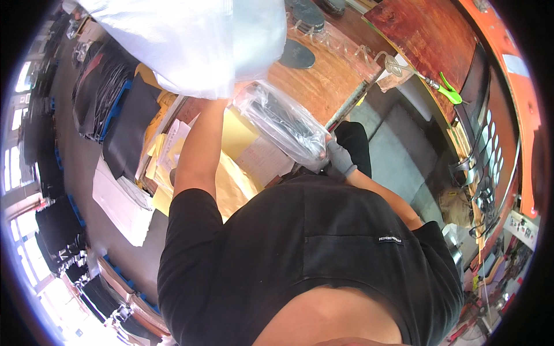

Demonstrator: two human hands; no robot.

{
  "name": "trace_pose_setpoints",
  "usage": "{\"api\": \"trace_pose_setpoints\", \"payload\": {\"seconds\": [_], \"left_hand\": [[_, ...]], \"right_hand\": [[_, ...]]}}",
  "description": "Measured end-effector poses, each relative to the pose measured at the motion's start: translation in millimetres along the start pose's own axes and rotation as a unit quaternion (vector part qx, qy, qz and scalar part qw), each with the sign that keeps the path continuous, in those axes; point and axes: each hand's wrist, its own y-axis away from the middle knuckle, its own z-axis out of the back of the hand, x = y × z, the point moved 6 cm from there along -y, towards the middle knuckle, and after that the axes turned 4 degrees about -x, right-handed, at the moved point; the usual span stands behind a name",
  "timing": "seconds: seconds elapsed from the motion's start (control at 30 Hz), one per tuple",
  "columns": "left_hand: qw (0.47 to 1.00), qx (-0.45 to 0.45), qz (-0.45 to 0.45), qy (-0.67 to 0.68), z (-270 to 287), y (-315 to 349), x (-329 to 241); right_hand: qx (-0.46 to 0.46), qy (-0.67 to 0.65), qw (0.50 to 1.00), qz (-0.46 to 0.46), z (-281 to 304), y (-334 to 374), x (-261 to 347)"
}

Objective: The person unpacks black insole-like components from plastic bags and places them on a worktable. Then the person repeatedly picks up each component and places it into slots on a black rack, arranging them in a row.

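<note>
A clear plastic bag with dark, elongated contents lies slantwise in front of my chest, over the table's near edge. My right hand, in a grey glove, is closed on its near right end. At the other end, my bare left hand reaches under a large whitish translucent plastic sheet or bag; that covers its fingers, so their grip cannot be seen. Beyond the clear bag, a black sole-shaped piece lies on the wooden table, and another dark sole-shaped piece is farther back.
Yellow envelopes and papers lie below my left forearm. A green air gun with a coiled clear hose rests at the right on a reddish-brown board. White stacked sheets and black material stand at the left.
</note>
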Motion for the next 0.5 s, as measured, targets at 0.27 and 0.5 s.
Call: {"api": "trace_pose_setpoints", "payload": {"seconds": [0.27, 0.5], "left_hand": [[1.0, 0.01, 0.015, 0.018, -5, -11, 16], [0.999, 0.023, 0.039, 0.022, -1, -29, 30]], "right_hand": [[-0.01, -0.037, 0.999, -0.025, 18, -36, -21], [-0.088, 0.322, 0.942, 0.026, 39, -77, -28]]}}
